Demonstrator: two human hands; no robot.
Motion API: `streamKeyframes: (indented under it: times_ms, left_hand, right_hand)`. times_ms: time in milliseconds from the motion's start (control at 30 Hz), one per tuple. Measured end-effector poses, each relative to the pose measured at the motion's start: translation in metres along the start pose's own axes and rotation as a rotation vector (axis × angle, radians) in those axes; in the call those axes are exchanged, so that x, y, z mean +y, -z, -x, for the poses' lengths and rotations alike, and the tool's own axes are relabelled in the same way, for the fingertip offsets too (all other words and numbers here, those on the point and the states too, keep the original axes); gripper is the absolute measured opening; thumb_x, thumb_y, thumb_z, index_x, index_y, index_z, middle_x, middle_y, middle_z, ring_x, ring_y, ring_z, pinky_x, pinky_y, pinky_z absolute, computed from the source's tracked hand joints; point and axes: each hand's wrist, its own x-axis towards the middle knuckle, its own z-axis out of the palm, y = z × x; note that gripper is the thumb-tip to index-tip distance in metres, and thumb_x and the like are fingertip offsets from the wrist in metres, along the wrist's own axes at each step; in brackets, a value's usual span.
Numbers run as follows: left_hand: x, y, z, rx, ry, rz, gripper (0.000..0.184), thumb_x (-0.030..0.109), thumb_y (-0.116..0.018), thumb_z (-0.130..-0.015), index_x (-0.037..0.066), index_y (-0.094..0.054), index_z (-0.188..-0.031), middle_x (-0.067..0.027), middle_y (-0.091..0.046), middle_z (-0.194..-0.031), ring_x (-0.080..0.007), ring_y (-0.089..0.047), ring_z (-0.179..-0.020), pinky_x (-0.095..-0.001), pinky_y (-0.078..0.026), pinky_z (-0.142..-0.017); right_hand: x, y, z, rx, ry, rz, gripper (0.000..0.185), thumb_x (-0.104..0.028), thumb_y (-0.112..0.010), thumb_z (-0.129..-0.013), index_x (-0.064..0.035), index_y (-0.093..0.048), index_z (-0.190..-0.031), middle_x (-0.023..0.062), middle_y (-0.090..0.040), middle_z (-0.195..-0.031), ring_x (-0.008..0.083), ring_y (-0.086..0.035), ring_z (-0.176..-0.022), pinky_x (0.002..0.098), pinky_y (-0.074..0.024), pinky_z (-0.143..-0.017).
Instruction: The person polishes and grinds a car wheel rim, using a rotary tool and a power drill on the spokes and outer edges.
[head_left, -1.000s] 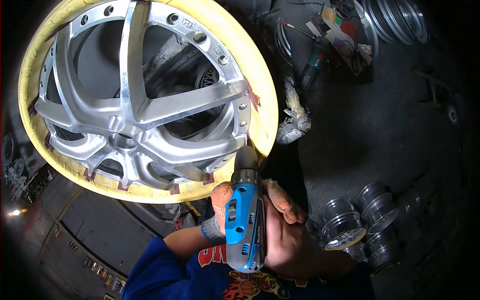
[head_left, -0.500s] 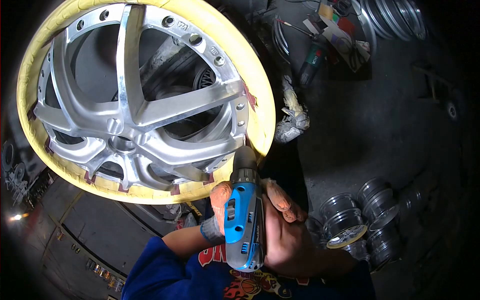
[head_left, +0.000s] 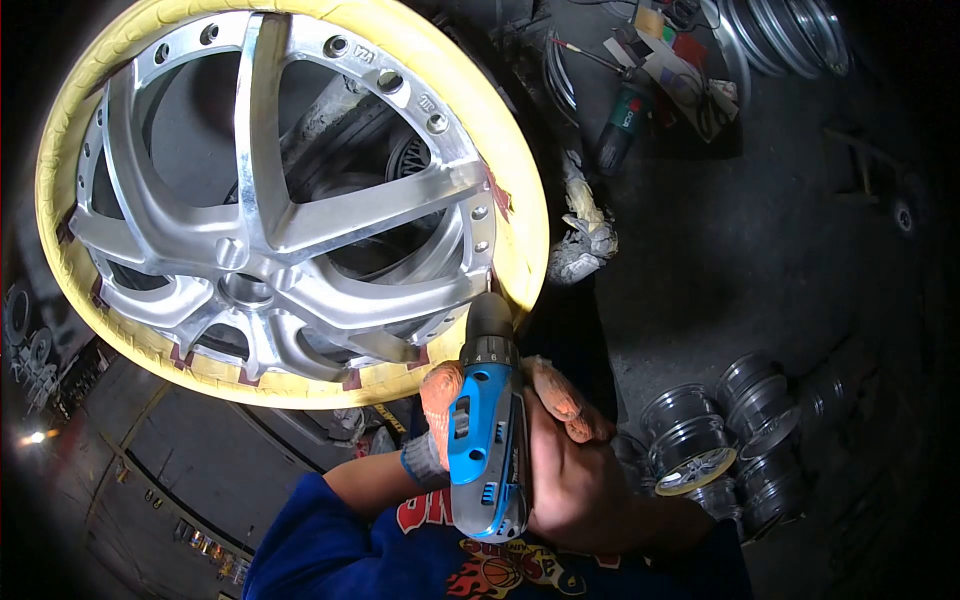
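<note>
At the lower right edge of the wheel (head_left: 370,215), both hands are meeting around a blue drill (head_left: 490,420). The left hand (head_left: 441,405), in an orange glove, lies along the drill's left side, with its forearm coming from the left below the wheel; how far its fingers are closed is hidden, so I cannot tell. The bare right hand (head_left: 572,485) is grasping the drill from the other side, back of the hand upward. Orange glove fingers (head_left: 568,402) show beside it, but whose they are is unclear. The drill's nose points up to the wheel and overlaps its edge; whether it touches, I cannot tell. Yellow wrapping (head_left: 520,235) covers the wheel's edge, just ahead of the hands. To the right of the wheel, dark floor (head_left: 690,270) stretches towards stacked rims (head_left: 690,430), which stand near the right hand.
</note>
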Motion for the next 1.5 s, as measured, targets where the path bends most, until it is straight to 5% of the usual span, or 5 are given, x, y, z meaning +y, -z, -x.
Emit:
streamKeyframes:
  times_ms: [1300, 1500]
  left_hand:
    - [-0.002, 0.001, 0.009, -0.025, 0.022, -0.060, 0.060, 0.022, -0.086, -0.069, -0.001, -0.058, -0.118, -0.0112, -0.064, -0.088, -0.0200, -0.064, -0.080, -0.0322, -0.053, -0.068]
    - [0.012, -0.003, 0.040, -0.326, 0.240, -0.356, 0.062, 0.022, -0.087, -0.068, 0.000, -0.058, -0.118, -0.0107, -0.064, -0.087, -0.0197, -0.064, -0.079, -0.0317, -0.053, -0.067]
  right_hand:
    - [-0.003, 0.001, 0.002, -0.025, -0.065, -0.165, 0.070, -0.006, -0.065, -0.071, 0.0201, -0.037, -0.130, 0.0350, -0.058, -0.100, 0.0438, -0.063, -0.092, 0.0414, -0.0508, -0.085]
    - [0.000, 0.012, 0.021, 0.009, 0.112, -0.109, 0.060, -0.004, -0.065, -0.075, 0.0146, -0.045, -0.128, 0.0343, -0.058, -0.107, 0.0479, -0.060, -0.101, 0.0443, -0.0501, -0.091]
